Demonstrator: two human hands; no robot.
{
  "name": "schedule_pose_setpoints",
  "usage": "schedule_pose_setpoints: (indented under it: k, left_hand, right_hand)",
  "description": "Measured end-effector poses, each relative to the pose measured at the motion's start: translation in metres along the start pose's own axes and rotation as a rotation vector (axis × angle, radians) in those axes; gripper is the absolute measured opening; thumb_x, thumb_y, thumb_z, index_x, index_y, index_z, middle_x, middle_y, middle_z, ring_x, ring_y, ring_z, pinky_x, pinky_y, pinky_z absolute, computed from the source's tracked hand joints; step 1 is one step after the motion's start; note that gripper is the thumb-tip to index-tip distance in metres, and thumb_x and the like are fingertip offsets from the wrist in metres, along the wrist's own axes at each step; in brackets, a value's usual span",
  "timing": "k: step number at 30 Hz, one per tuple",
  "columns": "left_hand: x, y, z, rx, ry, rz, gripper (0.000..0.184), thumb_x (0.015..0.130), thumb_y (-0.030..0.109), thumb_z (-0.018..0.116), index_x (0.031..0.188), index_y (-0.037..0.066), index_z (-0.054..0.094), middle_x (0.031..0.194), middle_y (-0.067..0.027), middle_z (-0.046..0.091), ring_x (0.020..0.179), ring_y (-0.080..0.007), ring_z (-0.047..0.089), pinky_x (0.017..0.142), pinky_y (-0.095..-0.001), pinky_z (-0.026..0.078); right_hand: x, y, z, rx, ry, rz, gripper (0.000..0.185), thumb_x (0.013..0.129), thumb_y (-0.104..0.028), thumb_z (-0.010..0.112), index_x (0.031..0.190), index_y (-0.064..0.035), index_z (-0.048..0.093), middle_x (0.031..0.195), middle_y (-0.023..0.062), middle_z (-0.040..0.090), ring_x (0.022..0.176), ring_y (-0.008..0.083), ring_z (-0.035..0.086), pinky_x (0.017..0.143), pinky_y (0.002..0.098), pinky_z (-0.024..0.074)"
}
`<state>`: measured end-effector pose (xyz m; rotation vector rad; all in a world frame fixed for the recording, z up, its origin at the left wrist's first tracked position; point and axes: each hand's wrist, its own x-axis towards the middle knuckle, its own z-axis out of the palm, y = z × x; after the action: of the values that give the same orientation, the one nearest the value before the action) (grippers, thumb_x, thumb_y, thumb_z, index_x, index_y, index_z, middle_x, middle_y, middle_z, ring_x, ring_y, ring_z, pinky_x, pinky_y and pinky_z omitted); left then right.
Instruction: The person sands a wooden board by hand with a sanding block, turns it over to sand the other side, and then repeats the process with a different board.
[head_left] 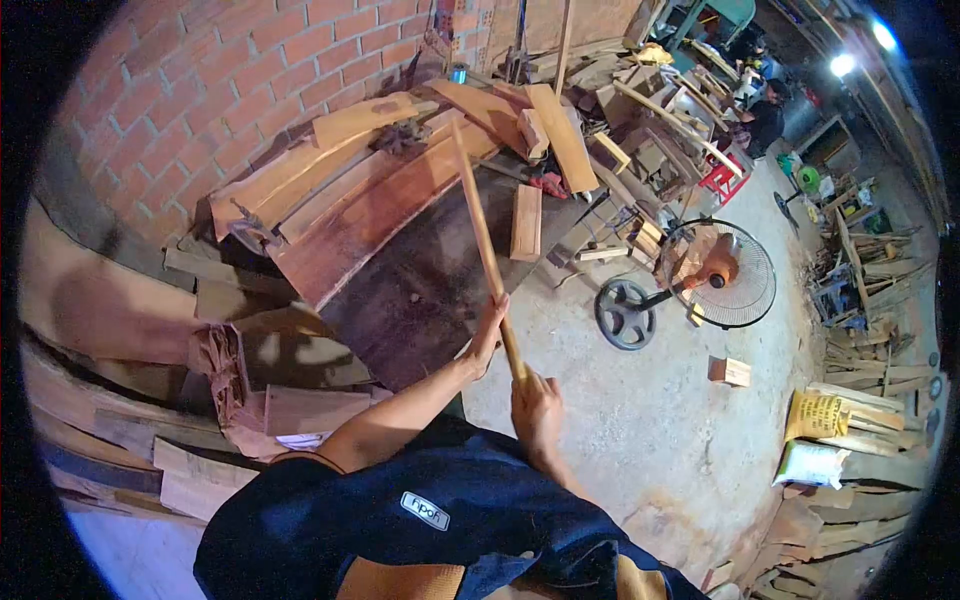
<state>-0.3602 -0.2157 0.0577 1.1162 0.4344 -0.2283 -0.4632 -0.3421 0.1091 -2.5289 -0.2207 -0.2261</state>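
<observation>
A long, thin wooden strip (pixel 480 225) points away from me, its far end raised toward the boards at the back. Round its near end my right hand (pixel 538 410) is closed. My left hand (pixel 487 338) holds the same strip a little farther along, the fingers upright against its side and partly hidden. Beyond the strip, a wide wooden slab (pixel 370 215) with a pale edge lies beside a dark flat surface (pixel 415 290). To the strip's right is a short wooden block (pixel 526 222).
A standing fan (pixel 718 275) with a round base is on the concrete floor (pixel 620 430) to the right, near a small wood block (pixel 730 372). Stacked planks line both sides. Yellow (pixel 817 415) and white sacks (pixel 812 464) lie at right. Another person (pixel 768 115) is far back.
</observation>
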Motion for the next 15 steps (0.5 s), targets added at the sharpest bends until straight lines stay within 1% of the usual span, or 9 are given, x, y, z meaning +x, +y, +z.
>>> schedule_pose_setpoints:
  k: [2,4,5,7,10,12,13,14,15]
  left_hand:
    - [0.024,-0.009,-0.007,0.042,0.077,0.004,0.071,0.081,0.057,0.068,0.129,0.008,0.049,0.123,-0.0124,0.057,0.113,-0.0202,0.055,0.092,-0.035,0.045]
    - [0.035,0.001,-0.022,-0.143,0.09,-0.008,0.046,0.082,0.026,0.073,0.118,0.004,0.054,0.099,-0.0077,0.063,0.089,-0.0212,0.063,0.078,-0.0383,0.053]
    - [0.047,-0.004,-0.037,-0.22,0.009,-0.038,0.043,0.083,0.021,0.071,0.119,0.004,0.054,0.101,-0.0089,0.064,0.09,-0.0224,0.065,0.079,-0.0394,0.055]
    - [0.05,0.002,-0.058,-0.245,-0.097,-0.073,0.037,0.087,0.011,0.065,0.121,0.004,0.055,0.106,-0.011,0.066,0.096,-0.0246,0.067,0.081,-0.0402,0.058]
    - [0.047,0.019,-0.079,-0.208,-0.185,-0.196,0.039,0.087,0.013,0.066,0.123,0.005,0.055,0.109,-0.0107,0.066,0.096,-0.0243,0.067,0.081,-0.0397,0.058]
    - [0.045,0.028,-0.086,-0.166,-0.165,-0.194,0.04,0.088,0.015,0.066,0.125,0.006,0.055,0.112,-0.0092,0.065,0.101,-0.0238,0.066,0.086,-0.0405,0.056]
    - [0.048,0.023,-0.089,-0.216,-0.179,-0.163,0.041,0.088,0.018,0.067,0.125,0.007,0.056,0.114,-0.0085,0.065,0.104,-0.023,0.065,0.088,-0.0412,0.055]
    - [0.051,0.019,-0.091,-0.259,-0.197,-0.138,0.041,0.088,0.021,0.069,0.126,0.008,0.056,0.117,-0.0079,0.065,0.106,-0.0223,0.064,0.091,-0.0418,0.054]
    - [0.059,0.012,-0.09,-0.275,-0.143,-0.111,0.041,0.087,0.026,0.072,0.122,0.009,0.059,0.116,-0.0061,0.065,0.107,-0.0212,0.063,0.092,-0.0413,0.052]
  right_hand:
    - [0.004,-0.008,0.007,-0.005,0.062,-0.096,0.032,0.084,-0.01,0.061,0.114,0.0011,0.062,0.097,0.0172,0.067,0.082,0.0338,0.06,0.072,0.0431,0.0508]
    - [0.018,-0.018,0.007,-0.248,-0.121,-0.13,0.043,0.083,-0.016,0.066,0.122,-0.0003,0.058,0.111,0.0151,0.064,0.096,0.0328,0.059,0.078,0.0415,0.0514]
    - [0.023,-0.017,0.008,-0.269,-0.171,-0.221,0.05,0.084,-0.024,0.066,0.128,-0.0037,0.054,0.126,0.0155,0.057,0.107,0.0342,0.054,0.089,0.0458,0.0459]
    - [0.028,-0.018,0.018,-0.191,-0.214,-0.235,0.053,0.085,-0.028,0.066,0.131,-0.0053,0.052,0.131,0.0161,0.053,0.112,0.0354,0.052,0.095,0.0485,0.041]
    - [0.037,-0.025,0.024,-0.096,-0.242,-0.196,0.065,0.088,-0.038,0.065,0.142,-0.0099,0.042,0.141,0.0202,0.042,0.122,0.0377,0.046,0.103,0.0527,0.0312]
    - [0.04,-0.012,0.037,-0.216,-0.035,-0.043,0.074,0.088,-0.04,0.066,0.147,-0.0107,0.034,0.146,0.0247,0.032,0.125,0.0401,0.042,0.103,0.0548,0.0309]
    - [0.041,0.0,0.044,-0.209,-0.028,-0.026,0.075,0.089,-0.036,0.067,0.148,-0.0097,0.029,0.138,0.0259,0.044,0.115,0.0358,0.053,0.09,0.0518,0.0464]
    - [0.045,0.014,0.052,-0.211,-0.033,-0.027,0.075,0.089,-0.036,0.067,0.148,-0.0097,0.029,0.138,0.0259,0.044,0.115,0.0358,0.053,0.09,0.0518,0.0464]
    - [0.05,0.031,0.061,0.261,-0.256,0.164,0.074,0.09,-0.034,0.066,0.148,-0.0087,0.028,0.131,0.0232,0.05,0.108,0.032,0.058,0.078,0.0463,0.0514]
